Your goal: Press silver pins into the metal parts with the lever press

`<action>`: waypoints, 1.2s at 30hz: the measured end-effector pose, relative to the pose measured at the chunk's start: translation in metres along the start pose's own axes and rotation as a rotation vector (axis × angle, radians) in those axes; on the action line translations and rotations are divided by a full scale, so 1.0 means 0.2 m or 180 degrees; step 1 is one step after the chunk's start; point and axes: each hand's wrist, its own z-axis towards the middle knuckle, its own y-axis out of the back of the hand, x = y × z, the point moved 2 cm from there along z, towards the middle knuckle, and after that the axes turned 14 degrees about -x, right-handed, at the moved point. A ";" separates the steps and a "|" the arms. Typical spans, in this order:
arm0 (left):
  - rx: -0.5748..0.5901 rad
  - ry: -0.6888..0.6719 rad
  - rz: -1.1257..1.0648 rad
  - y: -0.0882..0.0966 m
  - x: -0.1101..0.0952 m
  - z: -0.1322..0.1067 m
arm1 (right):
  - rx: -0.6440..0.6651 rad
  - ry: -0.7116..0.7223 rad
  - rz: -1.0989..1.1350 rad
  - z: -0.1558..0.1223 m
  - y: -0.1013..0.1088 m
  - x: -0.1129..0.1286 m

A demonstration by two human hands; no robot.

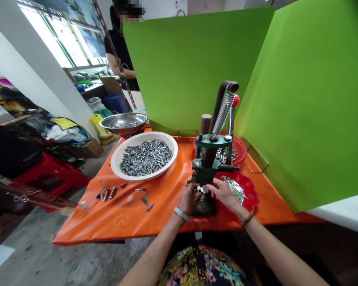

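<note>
A green hand-lever press (209,173) with a coil spring and a red-knobbed lever stands on the orange-covered table. My left hand (188,200) is closed at the left of its base, the fingers pinching a small metal part (200,189). From the other side my right hand (224,194) reaches to the same spot, its fingertips drawn together by the ram; what they hold is too small to make out. Close to my right hand is a red scalloped dish (252,192) with thin metal pins (234,188). Behind the press, a red bowl (241,150) holds more metal pieces.
A white basin (115,167) full of small grey metal parts stands left of the press, with a steel bowl (107,121) behind. Loose tools and hardware (107,193) lie at the table's left. Green panels (197,71) enclose the back and right. A person (119,59) stands beyond.
</note>
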 end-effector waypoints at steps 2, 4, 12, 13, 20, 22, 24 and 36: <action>-0.0002 0.0076 -0.0130 0.00 0.00 0.00 | -0.0188 -0.0134 0.0159 0.04 0.08 0.01; 0.0019 0.0149 -0.0228 0.00 0.00 -0.01 | -0.0332 -0.0186 0.0231 0.06 0.14 0.01; -0.0066 0.0239 -0.0571 0.00 -0.01 0.00 | -0.0280 -0.0318 0.0160 0.01 0.13 -0.07; -0.0044 0.0218 -0.0648 0.00 -0.01 0.01 | -0.0277 -0.0342 0.0171 0.00 0.13 -0.07; -0.0082 0.0139 -0.0911 0.01 -0.05 0.01 | -0.0315 -0.0561 0.0556 0.00 0.14 -0.08; -0.0109 0.0095 -0.0954 0.03 -0.08 0.00 | -0.0477 -0.0579 0.0839 0.05 0.18 -0.06; -0.0096 0.0032 -0.0937 0.05 -0.11 0.01 | -0.0651 -0.0584 0.1068 0.12 0.24 -0.02; -0.0150 0.0430 -0.0675 0.01 -0.05 0.01 | -0.0499 0.0664 0.1599 0.58 0.47 1.03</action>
